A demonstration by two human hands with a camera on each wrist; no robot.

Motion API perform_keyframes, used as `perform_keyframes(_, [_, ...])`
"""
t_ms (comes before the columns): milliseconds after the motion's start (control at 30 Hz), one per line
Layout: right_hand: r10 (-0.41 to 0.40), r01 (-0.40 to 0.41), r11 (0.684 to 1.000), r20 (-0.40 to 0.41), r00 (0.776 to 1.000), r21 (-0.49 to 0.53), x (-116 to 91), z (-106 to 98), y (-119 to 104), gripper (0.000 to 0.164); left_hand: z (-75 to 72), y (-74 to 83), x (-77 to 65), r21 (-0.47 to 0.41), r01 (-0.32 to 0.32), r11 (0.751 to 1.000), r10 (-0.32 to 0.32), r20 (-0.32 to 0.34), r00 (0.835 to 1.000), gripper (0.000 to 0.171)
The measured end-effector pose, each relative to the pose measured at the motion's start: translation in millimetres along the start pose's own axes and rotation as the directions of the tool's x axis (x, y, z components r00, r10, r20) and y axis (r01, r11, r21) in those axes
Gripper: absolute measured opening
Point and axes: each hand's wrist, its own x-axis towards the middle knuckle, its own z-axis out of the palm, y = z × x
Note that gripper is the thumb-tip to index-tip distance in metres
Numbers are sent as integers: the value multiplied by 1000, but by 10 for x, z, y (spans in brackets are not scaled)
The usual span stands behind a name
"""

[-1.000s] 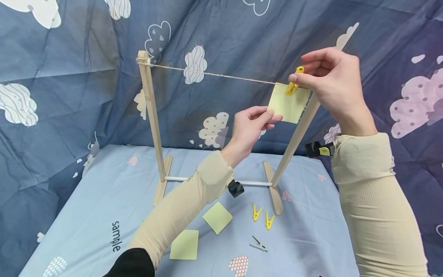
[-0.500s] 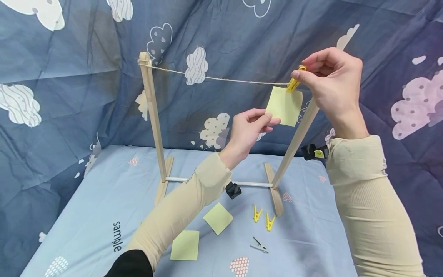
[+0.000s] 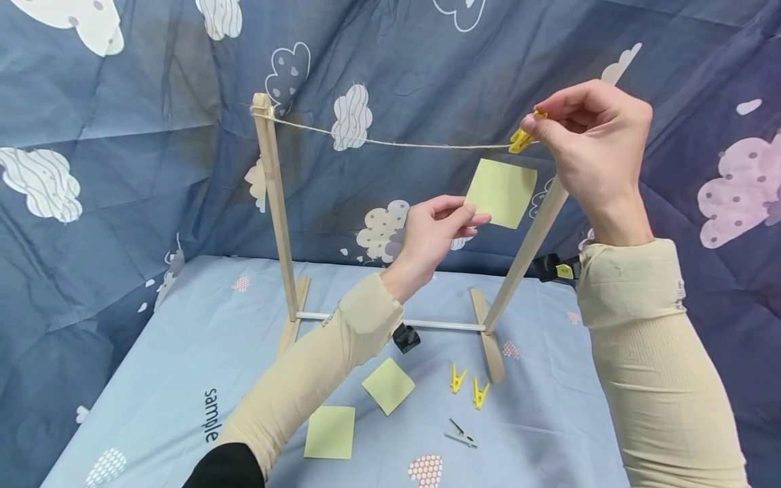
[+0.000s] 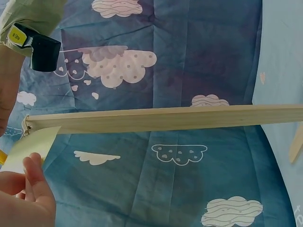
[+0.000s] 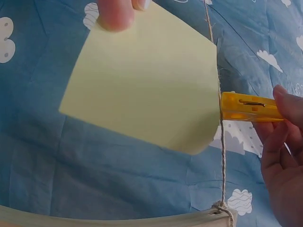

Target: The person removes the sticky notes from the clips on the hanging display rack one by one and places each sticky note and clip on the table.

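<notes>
My left hand (image 3: 436, 227) pinches a pale yellow sticky note (image 3: 502, 193) by its lower left corner, just below the string (image 3: 415, 145). A yellow clothespin (image 5: 248, 107) is pinched by its handle end between the thumb and fingers of my right hand (image 3: 601, 139). In the right wrist view, the clothespin's tip is at the string, and the note lies on the other side, apart from the clothespin. Whether the tip grips the string cannot be told. In the left wrist view, the note (image 4: 31, 144) sits between thumb and fingers, near the wooden post (image 4: 165, 118).
The string spans two wooden posts (image 3: 276, 210) joined low down by a white rod (image 3: 445, 326). On the blue cloth (image 3: 183, 366) lie two more sticky notes (image 3: 388, 386), two yellow clothespins (image 3: 457, 378) and a grey clothespin (image 3: 462, 434). A patterned curtain (image 3: 152, 135) hangs behind.
The clothespin was over the note's top edge; now note and clothespin are apart. The note has moved slightly down, and the right hand has tilted the clothespin more sideways at the string.
</notes>
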Motion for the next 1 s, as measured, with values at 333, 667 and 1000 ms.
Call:
perform_keyframes(333, [-57, 57, 998, -14, 998, 12, -12, 14, -26, 16, -67, -10, -33, 16, -39, 999, 39, 24, 999, 23])
perform_keyframes(667, [-22, 31, 995, -98, 995, 97, 1, 91, -165, 15, -175, 97, -68, 34, -105, 994, 103, 51, 993, 23])
perform_keyframes(1000, [-40, 61, 987, -138, 990, 149, -22, 93, -176, 14, -338, 183, -189, 84, -218, 972, 211, 85, 974, 22])
